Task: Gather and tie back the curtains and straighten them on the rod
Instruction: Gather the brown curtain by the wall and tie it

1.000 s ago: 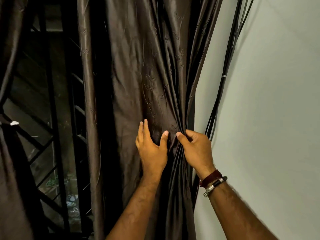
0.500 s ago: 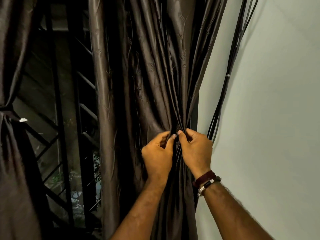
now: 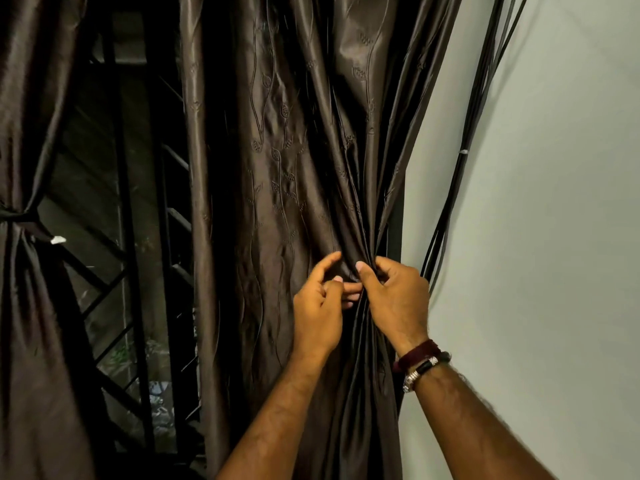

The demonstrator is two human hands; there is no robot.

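Right curtain (image 3: pixel 287 188): dark brown, glossy, embroidered with stems and leaves. Long axis vertical, running from the top edge of the view down past the bottom. Folds fan wide up high and converge to a pinch point low on its right side, then drop in tight pleats. Left edge of the panel hangs straight beside the window grille (image 3: pixel 128 237); right edge lies against the dark frame next to the wall (image 3: pixel 554 237).

Right hand (image 3: pixel 394 299): curled, thumb and fingers pinching the gathered pleats at the pinch point. Bracelets (image 3: pixel 420 362) on that wrist.

Left hand (image 3: pixel 318 317): just beside the right, fingers bent toward the same gather, fingertips at the cloth; whether actually gripping, cannot tell.

Left curtain (image 3: pixel 31 306): at the far left, likewise vertical, cinched at mid-height by a dark tieback (image 3: pixel 17 214).

Open room: dark grille and outside view between the two curtains. Pale wall to the right, bare apart from a bundle of black cables (image 3: pixel 464 161) slanting up just beside the curtain's right edge.
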